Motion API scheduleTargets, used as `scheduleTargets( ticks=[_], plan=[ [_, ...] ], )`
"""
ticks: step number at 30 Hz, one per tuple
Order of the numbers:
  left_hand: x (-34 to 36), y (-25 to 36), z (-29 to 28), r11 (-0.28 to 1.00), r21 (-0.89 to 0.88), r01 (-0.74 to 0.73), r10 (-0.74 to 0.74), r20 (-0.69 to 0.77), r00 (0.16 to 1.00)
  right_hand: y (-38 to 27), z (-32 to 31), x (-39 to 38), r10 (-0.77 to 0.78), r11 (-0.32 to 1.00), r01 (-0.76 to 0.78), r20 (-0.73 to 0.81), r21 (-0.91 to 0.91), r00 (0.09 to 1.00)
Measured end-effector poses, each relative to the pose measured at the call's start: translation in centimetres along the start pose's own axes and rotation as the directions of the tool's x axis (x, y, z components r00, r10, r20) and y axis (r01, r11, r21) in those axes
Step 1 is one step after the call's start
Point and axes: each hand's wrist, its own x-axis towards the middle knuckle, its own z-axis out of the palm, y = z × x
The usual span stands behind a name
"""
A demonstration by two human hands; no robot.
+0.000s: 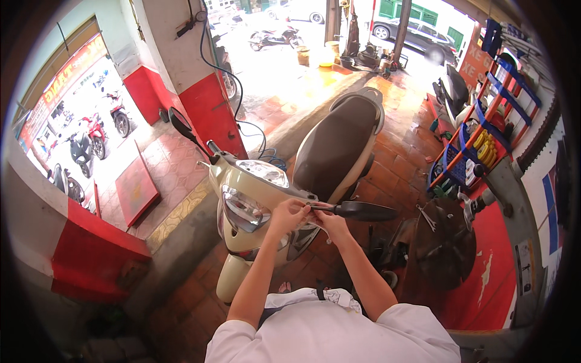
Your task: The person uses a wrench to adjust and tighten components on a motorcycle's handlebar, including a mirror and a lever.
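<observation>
A cream scooter [242, 181] stands in front of me, headlight toward me and brown seat [339, 145] farther off. Both hands are together at the handlebar end on my right, next to the stem of a black mirror [366, 211]. My left hand [290, 215] is closed in a pinch at the inner end of the stem. Just right of it, my right hand [330, 225] is closed below the stem, fingertips close to the left ones. What either pinches is too small and covered by fingers. The other mirror [180, 124] sticks up at the left.
On my right, a wrench [427, 218] lies on a round dark surface [448, 248]. Beyond it stands a blue and orange rack [478, 139] with tools. A red and white pillar [209, 103] rises at the left, with a blue hose [263, 151] beside it.
</observation>
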Motion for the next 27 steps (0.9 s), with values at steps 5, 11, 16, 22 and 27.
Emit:
scheduleTargets(
  ticks=[5, 11, 16, 22, 27],
  plan=[
    [-0.4, -0.2, 1.2, 0.998, -0.054, -0.042, 0.036, -0.094, 0.995, -0.5, -0.6, 1.5, -0.006, 0.993, -0.003, 0.077, 0.12, 0.997],
    [-0.4, -1.2, 1.6, 0.98, -0.18, -0.081, 0.058, -0.131, 0.99, -1.3, 0.5, 0.5, 0.028, 0.997, -0.03, 0.031, 0.068, 0.999],
    [1.1, -2.0, 0.4, 0.978, -0.201, -0.06, 0.062, 0.007, 0.998, -1.1, 1.4, -0.5, 0.078, 0.993, -0.068, -0.102, 0.098, 0.992],
    [1.7, -1.7, -0.1, 0.98, -0.192, -0.061, 0.076, 0.072, 0.994, -0.5, 1.3, -0.6, 0.053, 0.989, -0.032, -0.146, 0.142, 0.988],
    [0.4, -2.1, 1.7, 0.898, -0.429, -0.1, 0.101, -0.02, 0.995, -2.2, -0.2, 1.5, 0.025, 1.0, -0.025, 0.081, -0.009, 0.996]
  ],
)
